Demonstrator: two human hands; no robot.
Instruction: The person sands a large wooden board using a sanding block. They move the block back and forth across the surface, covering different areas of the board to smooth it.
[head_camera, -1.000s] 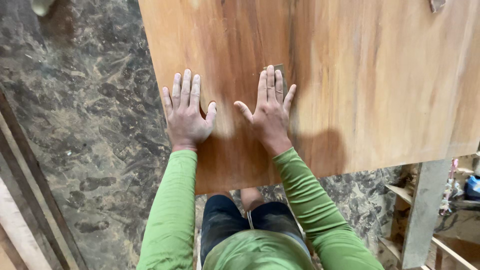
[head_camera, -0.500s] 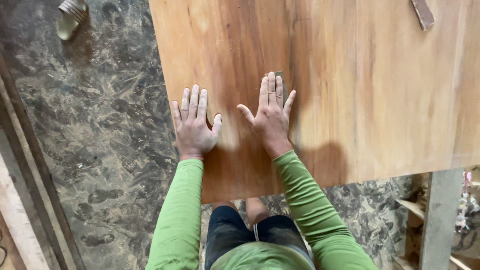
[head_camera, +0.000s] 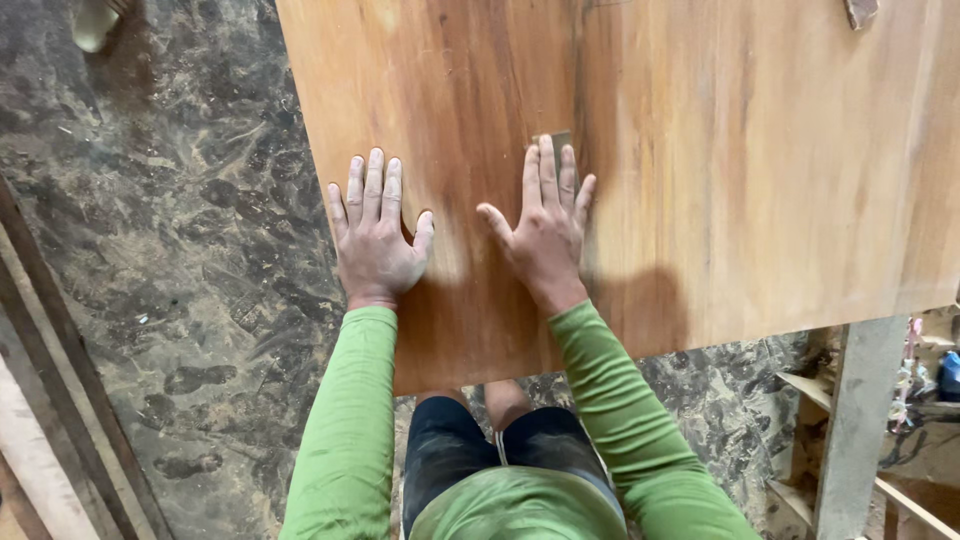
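1. So the big wooden board (head_camera: 700, 170) is our landmark here. It fills most of the upper part of the view, a smooth orange-brown sheet with darker grain streaks running away from us and a paler patch just beyond where our hands sit.
2. Left of the board and below its near edge we see the floor (head_camera: 180, 260), dark, mottled and dusty, with shoe prints pressed into it. Long timber strips (head_camera: 45, 420) run along the floor far left of the board.
3. Under the board's near right corner stands a grey post (head_camera: 855, 420), with some wooden framing beside it. A small pale object (head_camera: 95, 20) lies on the floor off the board's far left corner; we can't tell what it is.
4. Our left hand (head_camera: 373, 240) lies palm down on the board close to its left edge, fingers straight and nearly together, thumb out to the side.
5. Our right hand (head_camera: 545, 235) lies flat on the board too, just right of the left one, fingers slightly spread. It covers a small grey-brown sanding piece (head_camera: 562, 140), only its far end peeking out past the fingertips.
6. A little scrap of wood (head_camera: 860, 10) sits at the board's far right.
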